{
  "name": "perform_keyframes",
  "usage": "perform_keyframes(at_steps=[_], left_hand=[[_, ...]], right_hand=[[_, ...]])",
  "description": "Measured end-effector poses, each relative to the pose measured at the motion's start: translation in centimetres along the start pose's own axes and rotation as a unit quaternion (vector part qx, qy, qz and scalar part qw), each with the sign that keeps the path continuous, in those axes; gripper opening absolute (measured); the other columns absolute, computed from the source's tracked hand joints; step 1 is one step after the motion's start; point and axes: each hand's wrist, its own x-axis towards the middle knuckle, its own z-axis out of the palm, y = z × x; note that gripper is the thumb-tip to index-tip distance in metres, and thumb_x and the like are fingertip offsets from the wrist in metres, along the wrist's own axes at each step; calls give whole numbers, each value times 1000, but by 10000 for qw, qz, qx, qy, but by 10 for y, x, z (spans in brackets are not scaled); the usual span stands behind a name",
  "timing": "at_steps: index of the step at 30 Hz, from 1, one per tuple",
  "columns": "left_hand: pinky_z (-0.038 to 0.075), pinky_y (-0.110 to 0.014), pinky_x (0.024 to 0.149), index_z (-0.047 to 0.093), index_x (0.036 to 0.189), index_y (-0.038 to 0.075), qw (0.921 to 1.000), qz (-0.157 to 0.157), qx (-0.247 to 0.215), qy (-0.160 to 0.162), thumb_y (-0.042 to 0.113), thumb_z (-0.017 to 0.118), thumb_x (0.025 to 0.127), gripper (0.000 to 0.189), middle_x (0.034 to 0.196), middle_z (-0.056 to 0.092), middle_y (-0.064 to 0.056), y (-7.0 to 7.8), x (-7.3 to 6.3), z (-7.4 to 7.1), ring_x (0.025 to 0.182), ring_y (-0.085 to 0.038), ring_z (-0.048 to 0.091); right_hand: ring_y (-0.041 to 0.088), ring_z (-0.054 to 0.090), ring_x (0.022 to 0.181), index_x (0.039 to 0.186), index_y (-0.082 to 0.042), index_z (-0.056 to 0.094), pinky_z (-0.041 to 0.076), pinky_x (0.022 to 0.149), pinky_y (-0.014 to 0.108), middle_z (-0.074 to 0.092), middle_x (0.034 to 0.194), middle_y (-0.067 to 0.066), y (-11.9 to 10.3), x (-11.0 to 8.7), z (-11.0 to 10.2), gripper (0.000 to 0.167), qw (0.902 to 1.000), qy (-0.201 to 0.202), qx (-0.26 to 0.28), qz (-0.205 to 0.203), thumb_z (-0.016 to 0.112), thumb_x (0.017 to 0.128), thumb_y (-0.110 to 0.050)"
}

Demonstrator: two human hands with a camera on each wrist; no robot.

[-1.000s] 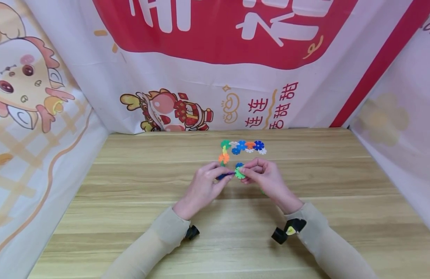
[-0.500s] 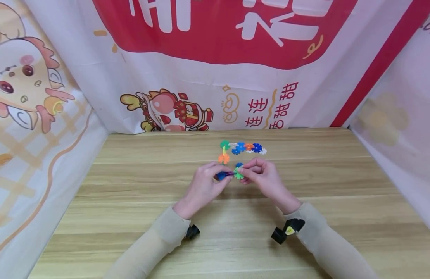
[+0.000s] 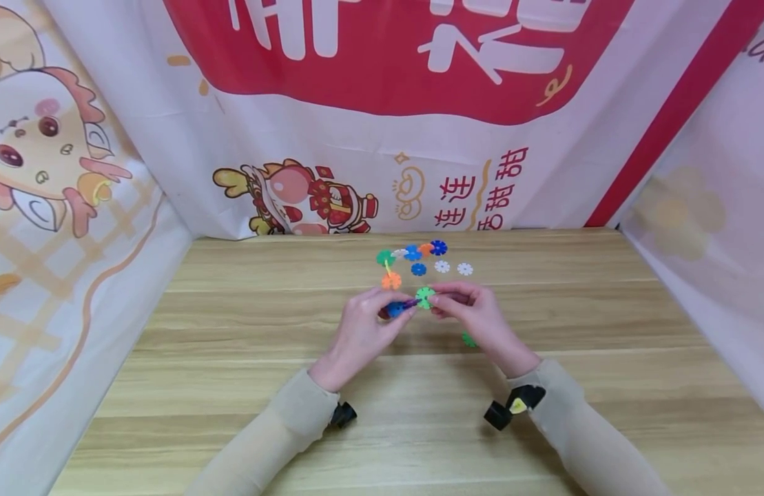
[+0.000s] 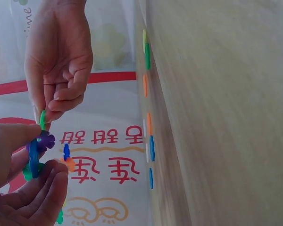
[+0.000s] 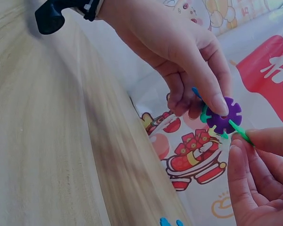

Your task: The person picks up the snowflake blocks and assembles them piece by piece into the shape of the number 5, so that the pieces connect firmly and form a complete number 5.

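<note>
In the head view my left hand (image 3: 364,332) pinches a purple snowflake disc (image 5: 232,112), part of a chain of slotted plastic discs. A blue disc (image 4: 34,157) sits beside the purple one. The chain runs on past an orange disc (image 3: 390,280) and a green corner disc (image 3: 386,257) to a dark blue end disc (image 3: 439,247). My right hand (image 3: 481,327) pinches a light green snowflake disc (image 3: 424,297) between thumb and fingers. In the right wrist view its edge meets a slot of the purple disc. Fingers hide part of the chain.
On the wooden table (image 3: 295,296) lie a loose blue disc (image 3: 418,269), two white discs (image 3: 441,266) behind the hands, and a green disc (image 3: 469,339) by the right wrist. A printed cloth (image 3: 282,131) hangs at the table's back edge.
The chain has shifted left and its far end has swung upward in view, parting from the loose discs. Both hands still hold their discs; the light green one has risen slightly.
</note>
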Motion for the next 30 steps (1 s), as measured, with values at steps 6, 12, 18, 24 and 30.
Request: perform_keyframes(at_steps=[6,12,18,24,30], left_hand=[[55,-21,62,74,118,6,9993,-106,-142,-342,11,81,90,30,99,74,-3,2,0,-4,74,-6,64],[55,-21,59,74,110,6,9970,-405,-283,-593,12,78,92,19,86,72,2,2,0,-7,68,-5,63],[55,-20,58,75,110,7,9972,-439,-166,-587,17,82,90,23,83,72,3,3,1,-13,66,-2,62],[55,-24,62,76,106,8,9996,-171,147,-189,18,82,89,20,83,70,4,6,7,-20,71,-7,61],[48,-32,82,78,107,11,9968,-10,777,-204,27,80,92,22,105,75,1,10,13,-16,96,-15,58]], right_hand=[[24,70,94,126,0,69,58,89,42,71,114,13,3,3,-5,31,9999,57,-116,-47,70,99,-14],[24,70,95,122,0,70,58,89,43,72,114,12,3,5,-6,33,9999,32,-96,-72,74,96,-20],[26,70,96,121,0,71,57,89,45,72,113,12,3,5,-8,31,9999,-22,-98,-84,74,97,-19],[30,69,97,121,-1,72,53,94,54,73,112,10,2,6,-10,29,9996,-97,-213,-145,72,98,-18],[28,70,97,118,-2,73,54,92,53,74,110,9,-2,4,-8,30,9984,-285,-316,-363,76,95,-22]])
